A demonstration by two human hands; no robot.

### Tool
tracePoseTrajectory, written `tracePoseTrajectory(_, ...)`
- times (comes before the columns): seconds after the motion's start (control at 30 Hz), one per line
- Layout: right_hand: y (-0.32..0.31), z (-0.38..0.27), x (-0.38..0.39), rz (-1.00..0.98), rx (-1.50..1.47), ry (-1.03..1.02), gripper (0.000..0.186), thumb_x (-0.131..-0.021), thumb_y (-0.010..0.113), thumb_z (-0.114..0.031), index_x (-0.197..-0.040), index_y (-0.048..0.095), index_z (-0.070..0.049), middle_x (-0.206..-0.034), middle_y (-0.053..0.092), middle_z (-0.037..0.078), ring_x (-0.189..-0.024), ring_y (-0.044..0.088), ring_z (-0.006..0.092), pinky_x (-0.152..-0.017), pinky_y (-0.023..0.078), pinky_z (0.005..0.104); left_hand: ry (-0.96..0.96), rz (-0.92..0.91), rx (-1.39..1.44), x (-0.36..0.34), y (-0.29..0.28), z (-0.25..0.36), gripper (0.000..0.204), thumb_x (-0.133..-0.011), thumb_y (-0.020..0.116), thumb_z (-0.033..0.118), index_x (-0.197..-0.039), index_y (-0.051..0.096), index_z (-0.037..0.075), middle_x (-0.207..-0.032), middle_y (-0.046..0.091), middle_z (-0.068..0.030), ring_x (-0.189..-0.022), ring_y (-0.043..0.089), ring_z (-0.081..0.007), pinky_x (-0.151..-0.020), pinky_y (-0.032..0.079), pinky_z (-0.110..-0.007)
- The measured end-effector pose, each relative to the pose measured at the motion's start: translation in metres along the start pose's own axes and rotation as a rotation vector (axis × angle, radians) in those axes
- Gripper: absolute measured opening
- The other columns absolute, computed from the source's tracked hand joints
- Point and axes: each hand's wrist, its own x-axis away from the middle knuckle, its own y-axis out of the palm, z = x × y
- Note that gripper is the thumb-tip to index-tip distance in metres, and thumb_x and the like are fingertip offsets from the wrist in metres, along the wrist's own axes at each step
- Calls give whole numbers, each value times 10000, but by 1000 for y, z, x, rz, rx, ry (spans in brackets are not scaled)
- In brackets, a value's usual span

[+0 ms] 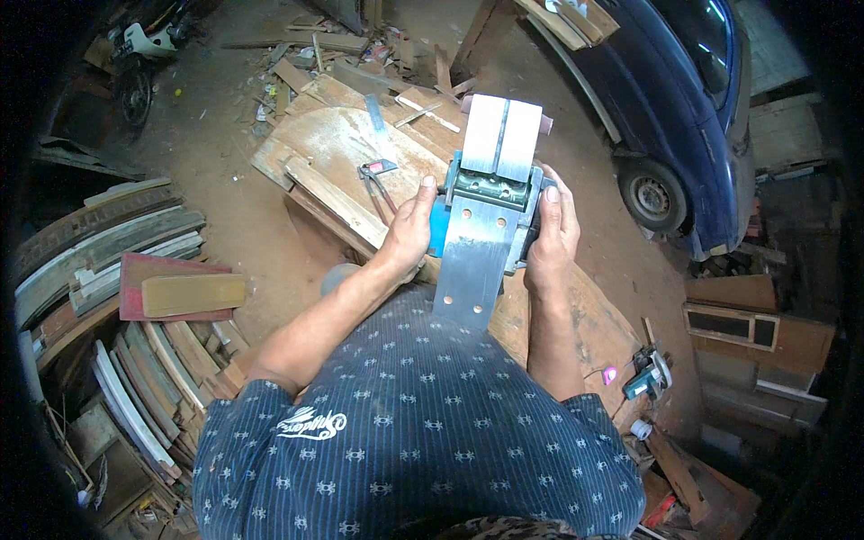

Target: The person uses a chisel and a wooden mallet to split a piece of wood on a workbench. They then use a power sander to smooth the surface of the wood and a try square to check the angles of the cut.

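Observation:
Between my two hands an electric hand planer (477, 238) is held bottom side up, its flat metal sole facing me. Its cutter drum (490, 189) shows between the grooved shoe at the far end and the longer plain shoe with screw holes at the near end. My left hand (412, 227) grips its left side beside a blue part of the body, thumb pointing up. Along the other side my right hand (552, 229) is wrapped, with its fingers partly hidden behind the tool. A pair of pincers (378, 191) lies on the wooden bench (315, 139), left of the planer.
A teal circular saw (646, 376) and a small pink object (609, 374) rest at the right. Stacked boards (135, 243) fill the left side. A dark blue car (670, 117) stands at the far right, a motorcycle (137, 81) at the far left. Wood scraps (297, 72) litter the floor beyond.

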Motion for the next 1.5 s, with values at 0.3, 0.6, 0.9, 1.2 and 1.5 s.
tracePoseTrajectory(0.3, 14, 3, 16, 22, 119, -85, 520, -1073, 465, -285, -1441, 465, 82, -1375, 566, 260, -1277, 550, 307, -1087, 416, 410, 49, -95, 157, 16, 3, 11, 668, -1077, 369, 540, -1373, 537, -34, -1211, 656, -137, -1078, 650, -190, -946, 526, -305)
tracePoseTrajectory(0.6, 17, -15, 28, -5, 155, -98, 510, -1052, 467, -210, -1477, 422, 70, -1437, 518, 255, -1312, 528, 312, -1112, 400, 419, 19, -206, 218, 15, -2, 15, 668, -1055, 451, 526, -1351, 534, -67, -1191, 659, -155, -1044, 671, -165, -886, 554, -275)
tracePoseTrajectory(0.9, 17, -26, 25, 38, 136, -122, 536, -988, 434, -188, -1451, 442, 83, -1394, 541, 233, -1291, 534, 300, -1096, 416, 420, 46, -274, 162, 11, -4, 17, 569, -1057, 448, 452, -1337, 553, -32, -1181, 656, -145, -1087, 646, -186, -939, 536, -310)
tracePoseTrajectory(1.2, 26, -42, 19, 126, 225, -69, 603, -912, 756, -323, -1317, 488, 34, -1164, 609, 184, -1053, 609, 218, -919, 495, 368, 217, 75, -183, 14, 2, 18, 756, -838, 735, 633, -1112, 635, -65, -977, 709, -165, -902, 684, -204, -825, 536, -316)
tracePoseTrajectory(1.5, 29, -35, 13, 168, 305, -60, 688, -846, 832, -360, -1293, 493, 38, -1134, 624, 202, -1028, 633, 237, -913, 510, 392, 205, 109, -180, 12, 4, 13, 753, -831, 750, 624, -1122, 628, -60, -975, 709, -170, -904, 684, -200, -819, 539, -321)
